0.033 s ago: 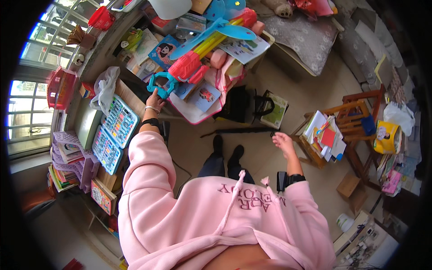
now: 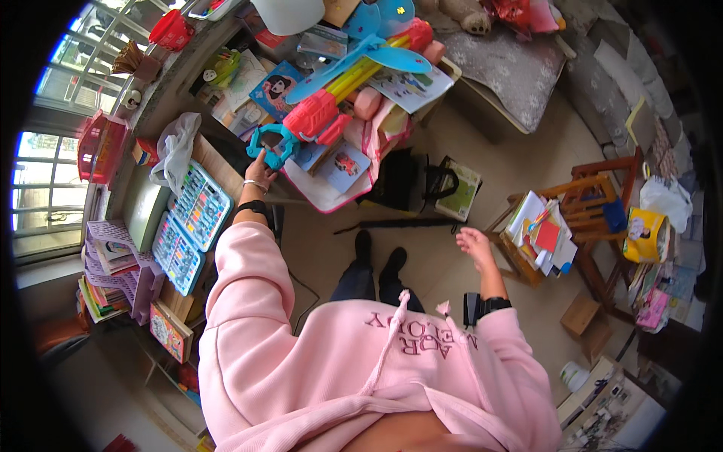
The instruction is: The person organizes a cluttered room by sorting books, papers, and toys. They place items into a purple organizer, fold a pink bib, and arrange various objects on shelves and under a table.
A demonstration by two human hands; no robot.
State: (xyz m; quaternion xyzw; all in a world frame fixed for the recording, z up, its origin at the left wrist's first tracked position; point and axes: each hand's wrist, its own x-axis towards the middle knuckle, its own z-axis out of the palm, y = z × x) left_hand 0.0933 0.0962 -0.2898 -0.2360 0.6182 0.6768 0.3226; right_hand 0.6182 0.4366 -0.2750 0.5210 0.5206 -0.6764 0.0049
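Observation:
My left hand (image 2: pixel 260 169) is closed on the teal ring-shaped handle of a long toy (image 2: pixel 312 114). The toy has a red body, a yellow shaft and pale blue wings, and it lies slantwise over the cluttered desk. How far the fingers wrap the handle is partly hidden. Under the toy, a small picture card (image 2: pixel 346 167) rests on a pink-edged cloth (image 2: pixel 331 197). My right hand (image 2: pixel 474 246) hovers over the floor, empty, its fingers loosely bent and apart.
Left of my arm, an open blue case (image 2: pixel 202 239) holds several coloured pieces. A black bag (image 2: pixel 399 179) sits under the desk's edge. On the right, a wooden chair (image 2: pixel 595 188) stands near a stack of papers (image 2: pixel 538 233). A dark stick (image 2: pixel 399 224) lies before my feet.

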